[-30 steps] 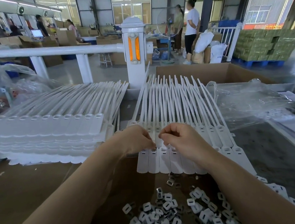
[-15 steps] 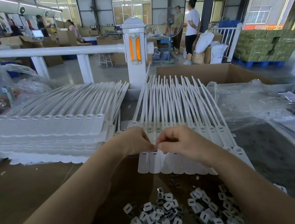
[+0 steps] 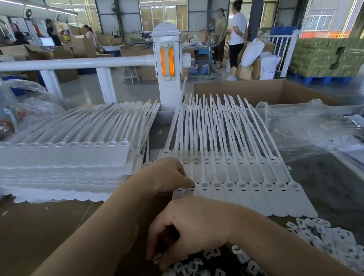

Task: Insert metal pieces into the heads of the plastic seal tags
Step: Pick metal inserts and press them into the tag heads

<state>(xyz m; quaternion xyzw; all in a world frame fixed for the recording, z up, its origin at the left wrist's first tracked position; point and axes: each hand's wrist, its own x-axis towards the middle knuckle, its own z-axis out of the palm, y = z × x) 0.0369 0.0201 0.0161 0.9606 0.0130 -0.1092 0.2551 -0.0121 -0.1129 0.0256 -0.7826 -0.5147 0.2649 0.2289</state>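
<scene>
Right hand (image 3: 198,231) is down at the heap of metal pieces (image 3: 202,274) nearest me, fingers curled and dipping into it; I'd say they are closing on one piece at the fingertips, but the pinch itself is hidden beneath the hand, so I can't call it held. My left hand (image 3: 169,174) sits farther out on the row of plastic seal tags (image 3: 242,189), fingertips curled down and pressing on the leftmost head to steady it.

The pieces look tiny, light and stiff, likely slick, and packed so loosely that several could come up together. I'd take a single one by its edges between thumb and forefinger. The tags are thin, bendy plastic with long tails fanning away from me; only the flat heads look firm enough to press against, so that is where I'd brace.

The tags lie on the table directly beyond my right hand, their heads lined up side by side, the slotted ends just ahead of my knuckles. The pile spreads beneath and to the right of that hand. A second stack of tags (image 3: 69,165) rests well to the left.
</scene>
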